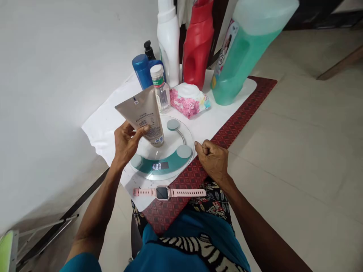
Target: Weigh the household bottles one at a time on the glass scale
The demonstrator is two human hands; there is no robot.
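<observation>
One tan tube [146, 113] in the left hand [124, 142]

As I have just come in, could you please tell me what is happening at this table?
A person's left hand holds a beige tube over a round glass scale; whether they touch is unclear. The right hand is curled beside the scale, nothing visible in it. A pink watch lies nearer the person; bottles and a packet sit beyond the scale.

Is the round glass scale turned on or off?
On: the glass scale has a small display with bright white digits glowing on it.
</observation>
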